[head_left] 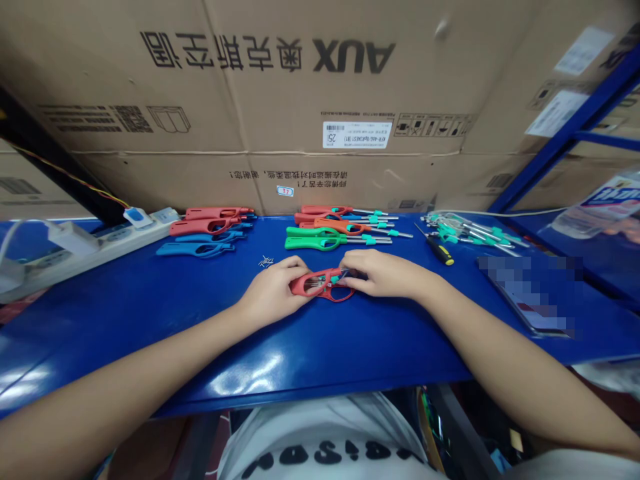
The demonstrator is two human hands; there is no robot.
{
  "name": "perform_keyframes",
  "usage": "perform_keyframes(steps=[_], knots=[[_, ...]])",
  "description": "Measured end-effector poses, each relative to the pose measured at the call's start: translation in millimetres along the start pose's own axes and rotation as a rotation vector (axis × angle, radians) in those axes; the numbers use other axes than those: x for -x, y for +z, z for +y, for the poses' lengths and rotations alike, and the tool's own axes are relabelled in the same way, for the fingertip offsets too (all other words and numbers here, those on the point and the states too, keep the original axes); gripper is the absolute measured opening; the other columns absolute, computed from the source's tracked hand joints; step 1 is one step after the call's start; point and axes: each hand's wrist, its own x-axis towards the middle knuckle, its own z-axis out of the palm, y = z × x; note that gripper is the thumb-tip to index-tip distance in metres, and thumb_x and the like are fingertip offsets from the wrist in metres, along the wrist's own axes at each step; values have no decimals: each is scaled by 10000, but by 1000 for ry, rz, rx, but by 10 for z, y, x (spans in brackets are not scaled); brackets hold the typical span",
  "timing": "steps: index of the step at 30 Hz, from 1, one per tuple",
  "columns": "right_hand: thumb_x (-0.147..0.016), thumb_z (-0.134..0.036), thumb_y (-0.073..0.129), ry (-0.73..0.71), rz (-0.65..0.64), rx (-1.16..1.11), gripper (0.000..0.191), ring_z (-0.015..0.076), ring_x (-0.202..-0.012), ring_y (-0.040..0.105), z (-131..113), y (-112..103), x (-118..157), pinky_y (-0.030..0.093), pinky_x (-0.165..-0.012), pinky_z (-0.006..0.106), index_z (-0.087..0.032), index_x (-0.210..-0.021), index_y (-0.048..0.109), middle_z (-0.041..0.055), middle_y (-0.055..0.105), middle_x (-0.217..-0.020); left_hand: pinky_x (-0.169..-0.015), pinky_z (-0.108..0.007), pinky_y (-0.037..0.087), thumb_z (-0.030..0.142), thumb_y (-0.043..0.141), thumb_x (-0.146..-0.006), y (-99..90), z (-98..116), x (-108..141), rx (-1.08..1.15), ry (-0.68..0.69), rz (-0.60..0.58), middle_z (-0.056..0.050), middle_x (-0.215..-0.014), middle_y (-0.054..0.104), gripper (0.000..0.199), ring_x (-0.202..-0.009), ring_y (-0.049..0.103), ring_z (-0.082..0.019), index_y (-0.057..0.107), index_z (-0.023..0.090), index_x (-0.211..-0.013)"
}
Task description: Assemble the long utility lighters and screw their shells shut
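Observation:
Low over the front middle of the table, a red gas lighter (320, 283) is held between both hands, its casing partly opened so the insides show. My left hand (280, 285) is closed round the handle end. At the trigger end, my right hand (377, 272) pinches the lighter near a small green part and the nozzle; the fingertips partly hide what they press. Just behind my left hand lies a small heap of screws (265, 261). Beyond the hands, green lighters (313, 240) and red-orange ones (325, 219) lie in a row with metal nozzles pointing right.
Red and blue lighter casings (200, 233) are stacked at the back left, beside a white power strip (120, 243). Metal nozzles with green parts (467, 230) are piled back right. A screwdriver (440, 250) and a blurred-out phone (525, 300) lie right. A cardboard wall (280, 133) stands behind the blue table (210, 363).

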Motion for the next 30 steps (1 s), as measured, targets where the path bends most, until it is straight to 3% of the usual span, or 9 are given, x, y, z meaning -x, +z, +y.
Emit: perform_keyframes(steps=[7, 12, 15, 23, 30], knots=[[-899, -504, 667, 86, 97, 44, 354, 177, -784, 586, -13, 56, -23, 378, -649, 264, -162, -991, 652, 64, 678, -925, -723, -277, 475, 381, 638, -905, -9, -12, 13, -2, 28, -31, -34, -960, 682, 203, -812, 642, -172, 703, 189, -912], [-958, -292, 599, 40, 112, 4, 152, 173, -854, 627, -14, 156, -56, 397, -686, 261, -196, -1034, 690, 54, 712, -1003, -709, -264, 466, 301, 643, -895, -5, -11, 28, -10, 38, -46, -29, -993, 692, 118, -827, 645, -170, 696, 197, -908], [-959, -205, 557, 24, 151, -84, 161, 163, -841, 636, 35, 180, -76, 422, -714, 266, -183, -969, 715, 56, 726, -984, -726, -262, 464, 269, 632, -898, -19, 7, 21, 7, 63, -36, -29, -995, 691, 93, -850, 646, -170, 692, 198, -908], [-939, -221, 574, 60, 242, -248, 170, 156, -769, 618, 127, 150, -102, 439, -710, 278, -154, -869, 715, 59, 733, -875, -660, -261, 404, 336, 593, -932, -81, 39, -9, -28, 93, -26, -28, -857, 627, 201, -740, 567, -150, 640, 166, -834], [-905, -274, 607, 82, 362, -347, 184, 155, -695, 602, 144, 105, -115, 445, -662, 288, -159, -826, 727, 58, 727, -816, -618, -260, 363, 404, 630, -895, -183, 60, -45, -41, 27, -12, 6, -743, 574, 256, -651, 515, -133, 637, 168, -795]])
